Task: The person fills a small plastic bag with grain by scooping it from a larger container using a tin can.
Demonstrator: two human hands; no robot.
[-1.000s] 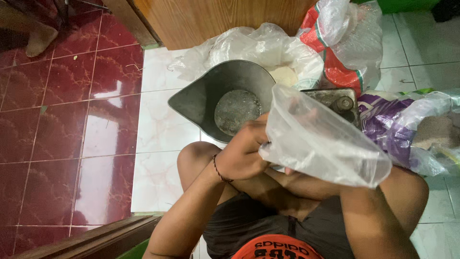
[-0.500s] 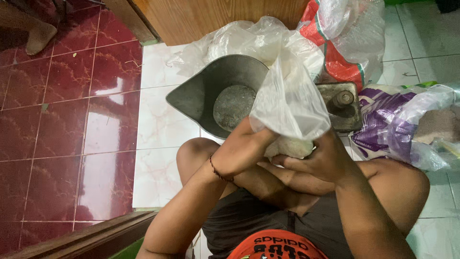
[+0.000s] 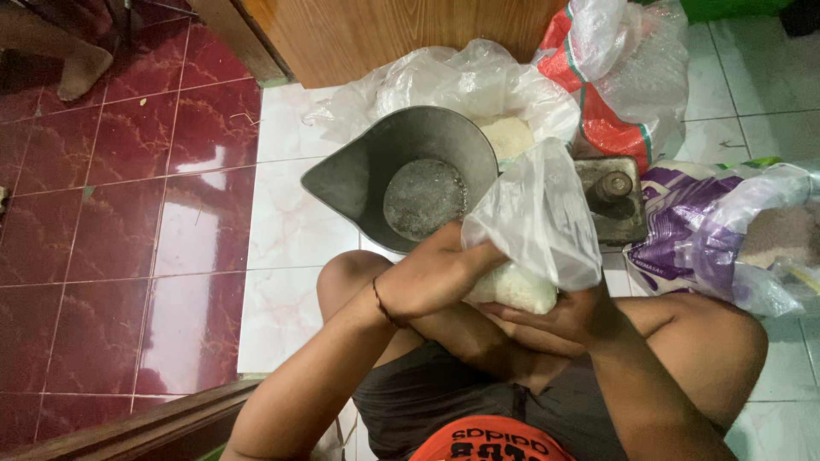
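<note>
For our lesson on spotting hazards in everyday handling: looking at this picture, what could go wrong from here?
1. The clear plastic bag of white grains is thin and its top hangs loose; with the left hand pinching its side and the right hand cupping the bottom, it could slip or tear and spill on the tiled floor.
2. The metal scoop pan sits close by and could get knocked.

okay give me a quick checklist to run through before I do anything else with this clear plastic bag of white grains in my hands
1. Left hand grips the clear plastic bag at its side: ok.
2. Right hand cups the bag's bottom: ok.
3. White grains settled low in the bag: ok.
4. Bag mouth closed: cannot tell.
5. Grey metal scoop-shaped pan upright ahead on the floor: ok.
6. Leaks in the bag: cannot tell.
</note>
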